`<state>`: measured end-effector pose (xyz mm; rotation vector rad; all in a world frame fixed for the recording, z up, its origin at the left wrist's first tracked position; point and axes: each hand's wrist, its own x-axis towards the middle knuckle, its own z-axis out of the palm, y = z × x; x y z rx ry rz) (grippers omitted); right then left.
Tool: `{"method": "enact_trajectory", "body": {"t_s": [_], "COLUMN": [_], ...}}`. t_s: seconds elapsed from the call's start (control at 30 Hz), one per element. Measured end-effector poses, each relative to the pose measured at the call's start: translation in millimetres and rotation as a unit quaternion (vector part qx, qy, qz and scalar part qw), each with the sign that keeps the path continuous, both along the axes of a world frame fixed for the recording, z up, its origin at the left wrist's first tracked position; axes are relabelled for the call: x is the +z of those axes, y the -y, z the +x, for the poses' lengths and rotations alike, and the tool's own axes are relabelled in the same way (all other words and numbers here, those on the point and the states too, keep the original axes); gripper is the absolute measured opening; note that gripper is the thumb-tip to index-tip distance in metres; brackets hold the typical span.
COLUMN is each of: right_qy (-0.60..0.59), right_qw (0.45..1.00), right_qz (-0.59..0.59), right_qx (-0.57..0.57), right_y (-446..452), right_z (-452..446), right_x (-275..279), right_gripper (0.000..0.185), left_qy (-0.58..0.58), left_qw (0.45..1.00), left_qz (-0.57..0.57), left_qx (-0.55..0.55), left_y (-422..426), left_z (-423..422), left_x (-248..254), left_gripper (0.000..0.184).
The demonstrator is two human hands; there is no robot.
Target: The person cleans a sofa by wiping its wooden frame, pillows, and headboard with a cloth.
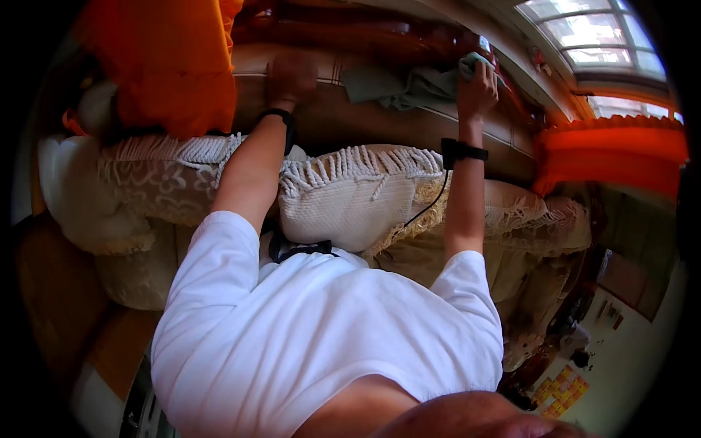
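Head view: right hand (478, 91) outstretched, seemingly gripping cloth (418, 88).

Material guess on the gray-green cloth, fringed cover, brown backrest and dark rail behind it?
Cloth: soft matte fabric; slack folds, bunched at the right hand.
Fringed cover: textile, perhaps cotton; ribbed weave, twisted cords.
Backrest: leather or imitation, can't tell; smooth, pale seam lines.
Rail: probably varnished wood; reddish-brown, glossy highlights.
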<state>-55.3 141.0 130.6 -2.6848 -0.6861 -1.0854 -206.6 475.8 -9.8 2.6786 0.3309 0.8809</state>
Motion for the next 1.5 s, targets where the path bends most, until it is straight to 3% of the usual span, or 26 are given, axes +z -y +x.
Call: {"method": "enact_trajectory", "body": {"t_s": [0.07,0.13,0.3,0.4,0.6,0.67,0.8,0.87,1.13,1.3,1.37,1.43,1.47,1.5], "right_qy": [-0.004,-0.080,-0.022,-0.070,-0.151,-0.166,-0.132,-0.182,-0.217,-0.269,-0.264,-0.106,-0.134,-0.140], "right_qw": [0.998,0.966,0.909,0.877,0.894,0.923,0.935,0.938,0.902,0.897,0.892,0.843,0.806,0.809], "right_qz": [0.054,0.232,0.414,0.474,0.403,0.290,0.286,0.183,0.317,0.263,0.308,0.470,0.434,0.483], "right_qx": [-0.017,-0.079,-0.042,-0.025,-0.125,-0.190,-0.163,-0.233,-0.198,-0.233,-0.198,-0.239,-0.379,-0.304], "right_y": [3.3,-2.3,-17.0,-24.9,-15.0,-18.5,-19.0,-15.2,-15.1,-18.6,-0.3,14.2,12.7,2.3], "right_z": [5.4,-0.3,5.1,4.5,2.9,-5.9,-1.6,-5.6,-19.9,-53.9,-41.2,-32.0,-30.4,-35.6], "right_x": [3.7,4.3,-35.2,-47.0,-67.1,-49.2,-30.2,-39.2,-67.3,-105.3,-108.4,-107.7,-92.7,-74.4], "right_gripper": [0.038,0.047,0.049,0.047,0.049,0.048,0.051,0.048,0.046,0.042,0.038,0.043,0.050,0.055], "left_qy": [0.002,0.000,0.001,0.012,0.027,0.021,0.003,0.004,0.003,0.005,-0.003,0.003,0.000,0.014], "left_qw": [1.000,1.000,1.000,1.000,0.999,0.999,1.000,1.000,1.000,1.000,1.000,0.999,0.999,0.999], "left_qz": [0.004,0.010,0.015,0.006,0.019,0.031,0.011,0.015,-0.013,0.002,0.016,0.046,0.054,0.036], "left_qx": [0.001,0.010,0.009,0.005,0.008,0.011,0.020,0.021,-0.003,0.005,0.025,0.008,0.008,0.003], "left_y": [-1.7,-3.9,-4.5,-3.5,-2.1,-4.8,-4.1,1.7,-3.5,-0.7,-3.8,-5.3,-6.8,-5.9], "left_z": [5.3,5.2,2.7,2.8,4.6,3.9,6.6,-1.1,6.1,3.4,7.4,4.2,4.6,6.1], "left_x": [0.9,-3.1,-3.5,-1.6,-0.8,-1.6,-6.3,-6.8,-1.6,-0.9,-2.7,-10.0,-9.5,-7.8], "left_gripper": [0.023,0.024,0.022,0.021,0.021,0.021,0.024,0.024,0.027,0.026,0.025,0.024,0.024,0.023]}}
